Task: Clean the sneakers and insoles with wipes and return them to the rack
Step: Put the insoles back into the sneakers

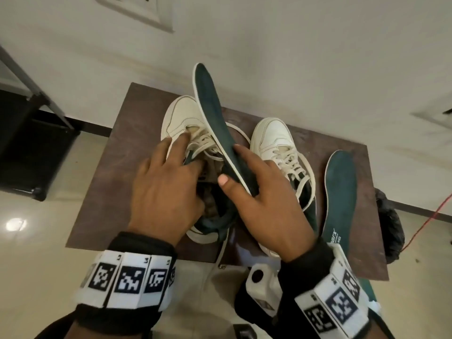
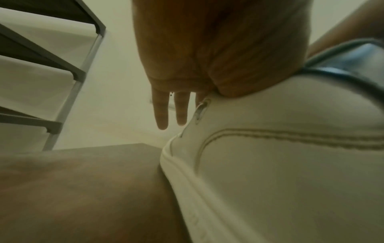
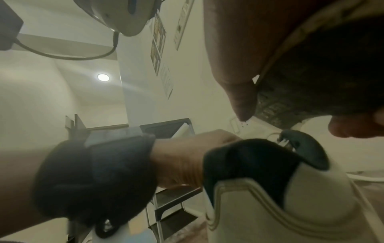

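Two cream sneakers stand side by side on a small brown surface, toes toward the far wall. The left sneaker sits mid-surface with bare brown top to its left and near side; the right sneaker has a second dark green insole lying flat just beside it, close to the right edge. The right hand grips a dark green insole between thumb and curled fingers, its heel end at the left sneaker's opening, its toe end tilted up toward the far wall. The left hand rests on the left sneaker's laces and tongue, fingers extended. A dark metal shoe rack stands on the floor to the left, well apart. A black bag sits off the right edge by a red cable.

The left wrist view shows the sneaker's stitched side panel pressed by the palm. The right wrist view shows the insole's mottled underside.
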Action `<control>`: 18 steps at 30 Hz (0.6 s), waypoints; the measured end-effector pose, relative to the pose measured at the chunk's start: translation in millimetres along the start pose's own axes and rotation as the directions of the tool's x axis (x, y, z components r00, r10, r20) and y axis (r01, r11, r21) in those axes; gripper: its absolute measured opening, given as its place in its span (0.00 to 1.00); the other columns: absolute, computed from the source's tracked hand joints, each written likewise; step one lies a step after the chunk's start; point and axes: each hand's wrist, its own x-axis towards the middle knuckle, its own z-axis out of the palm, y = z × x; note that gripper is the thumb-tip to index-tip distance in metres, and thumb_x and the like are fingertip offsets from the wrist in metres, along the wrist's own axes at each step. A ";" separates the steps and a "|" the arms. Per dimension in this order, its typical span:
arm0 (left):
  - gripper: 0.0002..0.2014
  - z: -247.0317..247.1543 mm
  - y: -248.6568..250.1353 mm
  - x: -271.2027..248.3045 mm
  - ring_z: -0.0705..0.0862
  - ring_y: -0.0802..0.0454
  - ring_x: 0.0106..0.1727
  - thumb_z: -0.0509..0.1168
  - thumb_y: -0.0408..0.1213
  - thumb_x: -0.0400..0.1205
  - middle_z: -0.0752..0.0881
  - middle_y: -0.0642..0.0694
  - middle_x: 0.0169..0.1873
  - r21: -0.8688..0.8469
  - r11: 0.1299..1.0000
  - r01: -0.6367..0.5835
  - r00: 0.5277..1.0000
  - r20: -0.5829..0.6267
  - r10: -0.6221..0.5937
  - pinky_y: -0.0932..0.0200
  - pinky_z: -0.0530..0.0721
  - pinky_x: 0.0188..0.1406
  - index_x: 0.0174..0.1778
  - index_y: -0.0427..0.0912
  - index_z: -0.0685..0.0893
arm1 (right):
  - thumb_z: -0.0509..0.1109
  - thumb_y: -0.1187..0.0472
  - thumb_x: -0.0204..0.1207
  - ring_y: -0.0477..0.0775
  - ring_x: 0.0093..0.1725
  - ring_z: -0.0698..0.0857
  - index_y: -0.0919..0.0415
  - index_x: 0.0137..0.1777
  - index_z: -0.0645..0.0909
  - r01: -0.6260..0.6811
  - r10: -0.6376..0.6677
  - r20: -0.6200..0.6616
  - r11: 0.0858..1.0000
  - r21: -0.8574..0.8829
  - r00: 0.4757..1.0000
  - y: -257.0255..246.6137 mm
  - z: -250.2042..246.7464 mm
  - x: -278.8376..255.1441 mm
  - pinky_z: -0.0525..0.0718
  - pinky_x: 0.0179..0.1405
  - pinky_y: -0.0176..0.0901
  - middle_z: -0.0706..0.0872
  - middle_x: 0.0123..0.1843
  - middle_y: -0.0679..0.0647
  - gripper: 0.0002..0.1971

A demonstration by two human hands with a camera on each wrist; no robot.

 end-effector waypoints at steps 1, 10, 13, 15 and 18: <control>0.22 0.4 3.2 1.6 0.66 0.41 0.77 0.69 0.43 0.71 0.64 0.45 0.80 -0.004 1.000 0.010 1.000 -0.008 -0.010 0.41 0.78 0.63 0.62 0.51 0.83 | 0.65 0.41 0.75 0.37 0.52 0.77 0.34 0.76 0.62 -0.009 0.010 0.016 1.000 -0.023 1.000 -3.3 -5.0 -4.1 0.75 0.49 0.28 0.75 0.56 0.43 0.29; 0.26 2.4 7.4 0.9 0.86 0.30 0.42 0.82 0.24 0.58 0.85 0.30 0.46 -0.192 0.980 -0.044 0.973 -0.231 -0.002 0.39 0.86 0.26 0.51 0.29 0.83 | 0.64 0.37 0.69 0.36 0.57 0.76 0.26 0.72 0.62 -0.061 0.094 0.171 0.980 -0.189 0.981 -24.0 -44.3 -65.9 0.79 0.56 0.38 0.71 0.56 0.32 0.30; 0.36 -1.8 4.0 2.6 0.79 0.32 0.67 0.81 0.28 0.63 0.79 0.33 0.67 -0.196 0.969 -0.150 0.966 -0.240 0.100 0.36 0.87 0.49 0.68 0.29 0.77 | 0.62 0.31 0.66 0.33 0.59 0.75 0.26 0.67 0.66 -0.081 0.152 0.238 0.955 -0.285 0.959 -26.0 -54.2 -83.3 0.78 0.57 0.34 0.71 0.58 0.28 0.27; 0.30 -2.7 -1.2 5.4 0.72 0.36 0.75 0.78 0.29 0.68 0.76 0.37 0.72 -0.112 0.967 -0.228 0.952 -0.235 0.197 0.38 0.79 0.64 0.67 0.33 0.80 | 0.58 0.27 0.63 0.32 0.59 0.75 0.25 0.65 0.69 -0.085 0.183 0.261 0.934 -0.347 0.948 -27.8 -62.4 -91.7 0.77 0.56 0.31 0.72 0.59 0.25 0.27; 0.15 -2.1 -5.2 10.3 0.80 0.41 0.68 0.67 0.34 0.79 0.84 0.40 0.64 -0.098 0.970 -0.221 0.955 -0.223 0.195 0.46 0.74 0.69 0.62 0.41 0.83 | 0.49 0.23 0.59 0.29 0.60 0.76 0.24 0.62 0.74 -0.079 0.217 0.283 0.901 -0.427 0.934 -33.4 -77.7 -99.1 0.78 0.55 0.31 0.72 0.60 0.22 0.31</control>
